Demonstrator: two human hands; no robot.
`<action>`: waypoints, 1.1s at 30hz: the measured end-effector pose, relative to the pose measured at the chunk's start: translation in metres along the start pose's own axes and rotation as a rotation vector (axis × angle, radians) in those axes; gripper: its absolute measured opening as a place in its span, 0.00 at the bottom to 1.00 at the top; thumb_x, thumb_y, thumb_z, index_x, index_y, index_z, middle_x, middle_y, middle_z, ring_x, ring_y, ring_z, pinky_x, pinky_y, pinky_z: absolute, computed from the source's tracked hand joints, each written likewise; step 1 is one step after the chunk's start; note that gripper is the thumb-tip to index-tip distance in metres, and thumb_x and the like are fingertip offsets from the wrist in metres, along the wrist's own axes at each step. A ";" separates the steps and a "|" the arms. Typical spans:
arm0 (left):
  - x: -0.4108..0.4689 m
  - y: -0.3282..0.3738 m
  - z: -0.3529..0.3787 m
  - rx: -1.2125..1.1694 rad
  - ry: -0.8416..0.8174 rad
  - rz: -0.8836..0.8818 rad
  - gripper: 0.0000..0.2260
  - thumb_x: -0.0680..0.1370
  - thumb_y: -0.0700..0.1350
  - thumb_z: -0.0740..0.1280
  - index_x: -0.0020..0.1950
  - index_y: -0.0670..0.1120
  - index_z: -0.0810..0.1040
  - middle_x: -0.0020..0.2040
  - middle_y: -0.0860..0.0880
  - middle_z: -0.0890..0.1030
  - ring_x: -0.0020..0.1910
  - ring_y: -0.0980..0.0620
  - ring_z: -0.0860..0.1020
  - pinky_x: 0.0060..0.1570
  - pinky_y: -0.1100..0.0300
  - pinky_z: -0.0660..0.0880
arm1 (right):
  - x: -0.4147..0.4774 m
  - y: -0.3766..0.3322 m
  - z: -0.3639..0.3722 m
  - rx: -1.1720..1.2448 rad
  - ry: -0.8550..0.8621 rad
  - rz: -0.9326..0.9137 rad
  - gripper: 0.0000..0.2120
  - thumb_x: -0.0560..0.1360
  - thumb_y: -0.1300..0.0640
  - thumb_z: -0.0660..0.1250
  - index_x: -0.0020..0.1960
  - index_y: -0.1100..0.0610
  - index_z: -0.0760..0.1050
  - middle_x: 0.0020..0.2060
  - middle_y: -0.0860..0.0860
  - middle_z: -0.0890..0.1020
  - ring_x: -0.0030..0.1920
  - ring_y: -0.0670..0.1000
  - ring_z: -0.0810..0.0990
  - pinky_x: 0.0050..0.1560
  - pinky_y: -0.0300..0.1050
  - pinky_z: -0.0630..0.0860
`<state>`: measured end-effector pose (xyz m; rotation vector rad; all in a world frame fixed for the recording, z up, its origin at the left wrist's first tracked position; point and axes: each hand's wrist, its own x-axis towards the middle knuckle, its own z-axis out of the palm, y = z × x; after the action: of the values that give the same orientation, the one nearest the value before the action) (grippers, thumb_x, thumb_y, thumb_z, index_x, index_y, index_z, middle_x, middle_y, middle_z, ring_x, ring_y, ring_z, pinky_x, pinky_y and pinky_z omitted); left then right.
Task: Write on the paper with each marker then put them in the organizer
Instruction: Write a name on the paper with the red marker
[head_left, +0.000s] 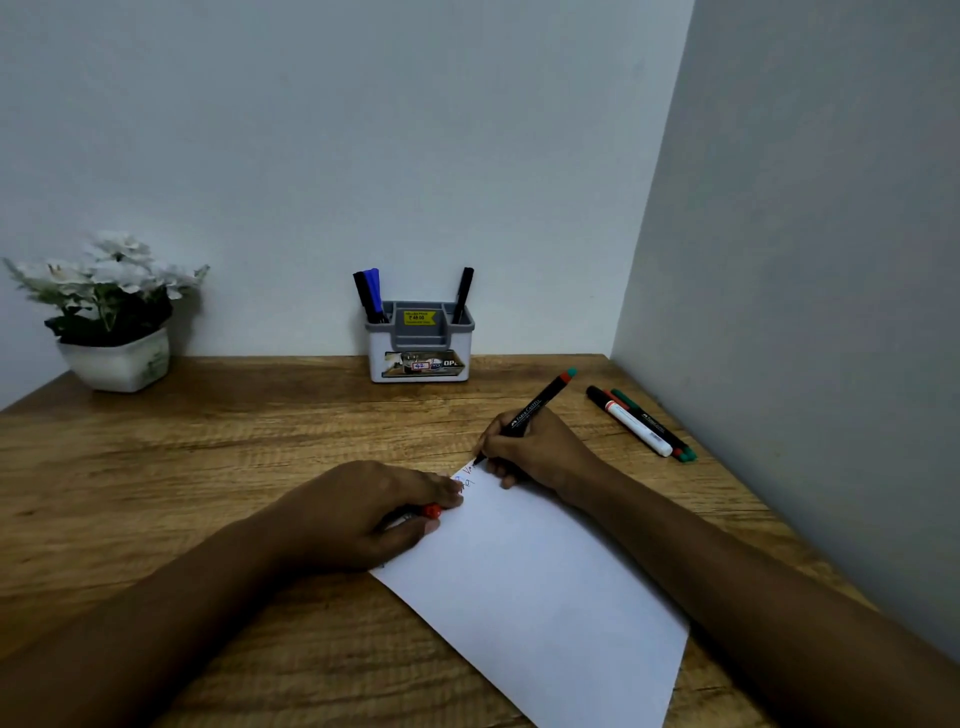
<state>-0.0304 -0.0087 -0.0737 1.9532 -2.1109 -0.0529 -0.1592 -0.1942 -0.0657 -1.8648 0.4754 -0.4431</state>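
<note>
Right hand (530, 452) gripping black marker (525, 415), tip on paper (545, 597); left hand (358, 514) clutching red-capped marker (430, 512). Organizer (420, 345) behind paper, spare markers (640, 425) to its right.

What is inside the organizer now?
The organizer holds a black marker and a blue marker at left, a second black marker at right; its walls hide their lower parts.

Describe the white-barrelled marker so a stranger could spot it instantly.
Follow the wooden table to the grey wall on the right, where loose markers lie side by side. The white marker is the one nearest the paper, black-capped. Only it has a pale barrel; its neighbours are dark.
</note>
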 end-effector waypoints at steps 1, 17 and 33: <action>0.000 0.000 0.000 0.005 -0.002 0.000 0.23 0.75 0.58 0.52 0.68 0.56 0.70 0.68 0.60 0.71 0.66 0.67 0.67 0.63 0.60 0.70 | 0.000 0.000 0.000 0.001 0.006 -0.003 0.05 0.72 0.69 0.64 0.40 0.65 0.78 0.32 0.59 0.78 0.27 0.47 0.75 0.26 0.36 0.76; 0.001 -0.002 0.001 0.004 0.020 0.024 0.23 0.75 0.57 0.53 0.68 0.55 0.71 0.67 0.60 0.73 0.65 0.69 0.67 0.61 0.63 0.71 | 0.002 0.002 -0.001 0.015 0.051 0.017 0.08 0.72 0.67 0.65 0.35 0.62 0.77 0.35 0.62 0.79 0.27 0.49 0.75 0.27 0.37 0.77; 0.000 -0.001 0.000 -0.009 0.037 0.026 0.23 0.75 0.58 0.53 0.67 0.54 0.72 0.66 0.60 0.73 0.65 0.67 0.68 0.61 0.62 0.71 | 0.001 0.000 0.000 0.023 0.132 0.033 0.07 0.72 0.66 0.66 0.35 0.62 0.75 0.35 0.60 0.80 0.23 0.47 0.75 0.24 0.36 0.74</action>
<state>-0.0300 -0.0091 -0.0742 1.9069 -2.1087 -0.0209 -0.1580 -0.1946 -0.0657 -1.8098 0.5872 -0.5497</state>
